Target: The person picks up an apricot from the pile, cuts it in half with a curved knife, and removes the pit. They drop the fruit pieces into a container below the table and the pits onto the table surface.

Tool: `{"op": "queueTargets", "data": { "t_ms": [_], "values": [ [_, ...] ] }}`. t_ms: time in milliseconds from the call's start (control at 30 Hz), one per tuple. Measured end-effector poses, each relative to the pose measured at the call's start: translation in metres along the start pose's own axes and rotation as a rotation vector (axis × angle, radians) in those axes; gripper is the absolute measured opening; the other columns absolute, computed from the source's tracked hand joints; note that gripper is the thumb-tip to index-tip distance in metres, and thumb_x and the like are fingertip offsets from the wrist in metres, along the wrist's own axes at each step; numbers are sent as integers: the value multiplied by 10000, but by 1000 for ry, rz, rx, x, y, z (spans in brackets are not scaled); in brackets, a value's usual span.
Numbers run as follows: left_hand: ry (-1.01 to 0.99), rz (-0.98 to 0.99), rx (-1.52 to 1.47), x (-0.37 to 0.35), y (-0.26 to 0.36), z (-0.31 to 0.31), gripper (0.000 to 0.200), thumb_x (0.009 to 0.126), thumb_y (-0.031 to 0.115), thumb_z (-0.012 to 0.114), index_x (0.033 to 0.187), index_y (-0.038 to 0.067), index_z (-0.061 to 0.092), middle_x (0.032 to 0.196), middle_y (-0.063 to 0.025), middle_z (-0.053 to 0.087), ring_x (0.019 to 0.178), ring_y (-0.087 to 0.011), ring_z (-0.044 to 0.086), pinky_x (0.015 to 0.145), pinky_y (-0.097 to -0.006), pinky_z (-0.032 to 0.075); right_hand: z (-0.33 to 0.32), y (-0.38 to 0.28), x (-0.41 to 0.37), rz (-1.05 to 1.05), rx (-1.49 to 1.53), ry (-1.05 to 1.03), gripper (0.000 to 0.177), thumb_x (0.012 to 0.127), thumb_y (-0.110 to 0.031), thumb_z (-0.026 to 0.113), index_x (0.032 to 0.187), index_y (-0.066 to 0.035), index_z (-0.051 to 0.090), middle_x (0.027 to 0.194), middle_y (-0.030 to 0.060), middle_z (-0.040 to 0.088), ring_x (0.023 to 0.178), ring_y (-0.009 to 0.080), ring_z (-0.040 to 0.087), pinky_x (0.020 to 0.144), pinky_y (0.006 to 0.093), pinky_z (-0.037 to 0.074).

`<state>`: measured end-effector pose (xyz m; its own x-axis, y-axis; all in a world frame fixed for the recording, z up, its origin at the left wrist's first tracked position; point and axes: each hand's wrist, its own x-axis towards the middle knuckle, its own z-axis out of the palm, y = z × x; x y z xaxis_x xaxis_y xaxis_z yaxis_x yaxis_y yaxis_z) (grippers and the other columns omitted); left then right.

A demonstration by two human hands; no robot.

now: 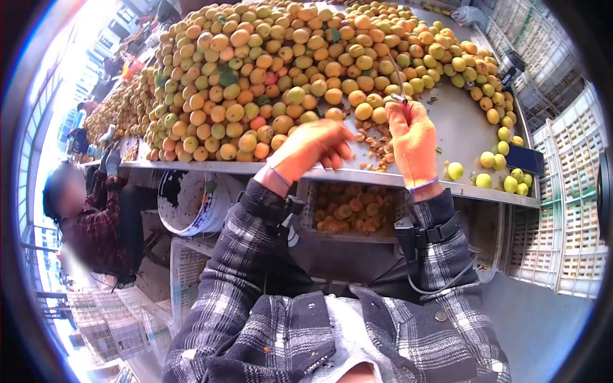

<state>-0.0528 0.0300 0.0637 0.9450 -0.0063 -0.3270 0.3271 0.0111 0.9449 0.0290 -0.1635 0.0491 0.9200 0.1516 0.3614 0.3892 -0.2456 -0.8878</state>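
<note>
Both my hands wear orange gloves over the front edge of a metal table (460, 115) piled with yellow-orange fruit (249, 70). My left hand (314, 150) is near the table edge, its fingers apart and slightly curled, with no fruit in it. To its right, my right hand (412, 137) is upright and closed round a small tool (400, 98) whose thin metal end shows above the fingers. Brown-orange scraps (378, 148) lie on the table between the hands. A crate (354, 207) of orange fruit pieces stands below the edge.
Loose green-yellow fruits (484, 180) and a dark flat phone-like object (525, 160) lie at the table's right end. White plastic crates (568, 191) stand beyond. A white bucket (191, 210) is at lower left, near a seated person (96, 217) with gloved hands.
</note>
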Motion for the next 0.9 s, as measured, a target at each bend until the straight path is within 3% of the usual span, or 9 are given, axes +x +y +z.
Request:
{"op": "queueTargets", "data": {
  "t_ms": [133, 267, 333, 567, 667, 700, 733, 800, 900],
  "values": [
    [416, 141, 117, 54, -4, -23, 252, 953, 273, 627, 1049, 44, 663, 763, 3, 635, 570, -39, 508, 514, -193, 380, -8, 20, 15, 21, 137, 141, 223, 1021, -233, 587, 978, -18, 633, 684, -17, 565, 611, 29, 490, 520, 231, 401],
    [444, 338, 843, 106, -8, -24, 291, 897, 288, 698, 1056, 45, 683, 855, -74, 705, 765, -180, 663, 707, -311, 521, -18, 12, 12, 25, -29, 175, 256, 1019, -251, 587, 965, -4, 629, 697, 31, 624, 626, 95, 576, 555, 280, 456],
    [407, 366, 1002, 122, -2, -15, 327, 870, 288, 685, 1090, 45, 689, 1060, -176, 700, 988, -307, 676, 867, -380, 520, -23, 9, 13, -23, -49, 202, 297, 977, -305, 640, 942, -12, 612, 748, 152, 677, 674, 322, 663, 615, 410, 504],
    [354, 209, 1123, 180, -7, -11, 417, 860, 277, 671, 1188, 20, 664, 1160, -207, 681, 1111, -342, 638, 956, -394, 497, -32, 9, 15, 21, -59, 179, 305, 967, -313, 652, 914, -15, 610, 724, 151, 668, 662, 332, 657, 607, 415, 499],
    [390, 111, 624, 187, -1, -13, 302, 855, 255, 685, 1065, 38, 695, 899, -102, 718, 866, -217, 681, 763, -354, 547, -29, 5, 13, 82, 19, 135, 303, 947, -296, 680, 910, 1, 638, 720, 104, 674, 649, 244, 656, 605, 378, 499],
    [352, -98, -3, 193, 10, -25, 162, 857, 220, 686, 906, 66, 670, 745, -46, 650, 712, -149, 619, 586, -292, 512, -25, 9, 9, 233, 199, 6, 291, 937, -282, 692, 918, 6, 652, 719, 65, 664, 644, 187, 628, 602, 349, 492],
    [246, -14, -422, 198, 13, -37, 114, 866, 163, 667, 841, 66, 612, 722, -41, 602, 638, -135, 558, 485, -240, 425, -22, 5, 6, 384, 383, -122, 281, 927, -269, 704, 927, 10, 667, 719, 25, 654, 640, 129, 599, 599, 321, 485],
    [165, 17, -1000, 197, 28, -55, 90, 884, 121, 616, 888, 32, 601, 791, -65, 611, 650, -161, 557, 510, -265, 438, -16, -6, -3, 458, 492, -181, 290, 914, -273, 720, 955, 11, 681, 722, -19, 618, 659, 66, 531, 597, 263, 456],
    [117, 172, -1185, 178, 46, -55, 99, 912, 121, 547, 931, 37, 595, 861, -77, 608, 673, -193, 551, 561, -311, 459, 0, -8, -6, 346, 540, -245, 348, 899, -350, 730, 930, -10, 661, 727, -8, 590, 609, 73, 524, 548, 256, 442]
  ]
}}
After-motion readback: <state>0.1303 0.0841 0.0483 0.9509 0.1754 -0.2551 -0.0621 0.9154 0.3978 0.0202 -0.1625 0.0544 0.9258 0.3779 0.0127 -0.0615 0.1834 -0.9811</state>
